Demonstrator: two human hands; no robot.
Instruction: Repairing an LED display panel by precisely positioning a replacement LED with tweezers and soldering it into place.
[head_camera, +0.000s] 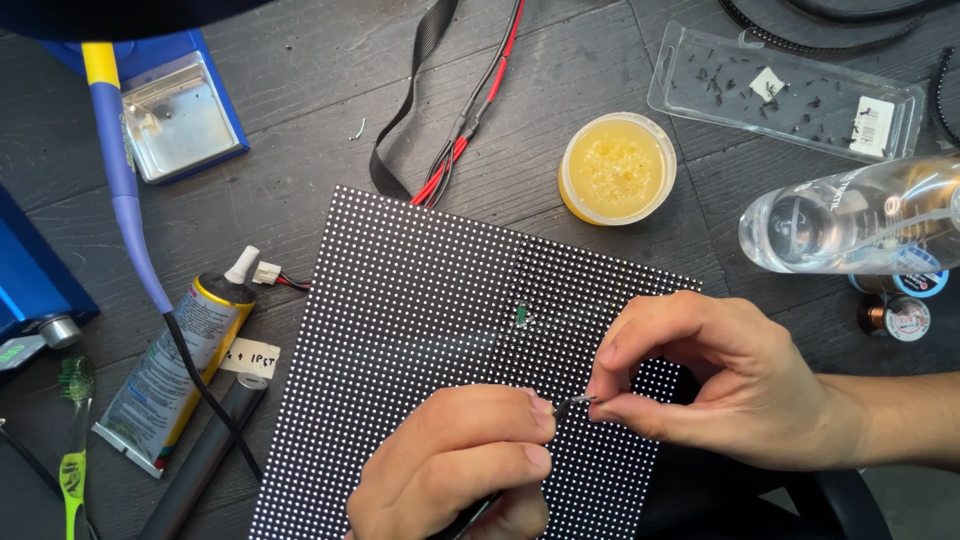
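The left hand (455, 460) curls in a closed grip around tweezers (572, 404), whose tips point right. The right hand (700, 375), wrist entering from the right, pinches thumb and forefinger shut at those tips. Both hover over the LED matrix panel's (420, 330) lower right part on the desk (300, 130). The flux jar (617, 168) and glue tube (175, 365) stand well apart.

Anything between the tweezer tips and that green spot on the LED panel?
Nothing visible. The tweezers, held by the left hand with the right hand at the tips, sit over bare LED panel below-right of the green spot.
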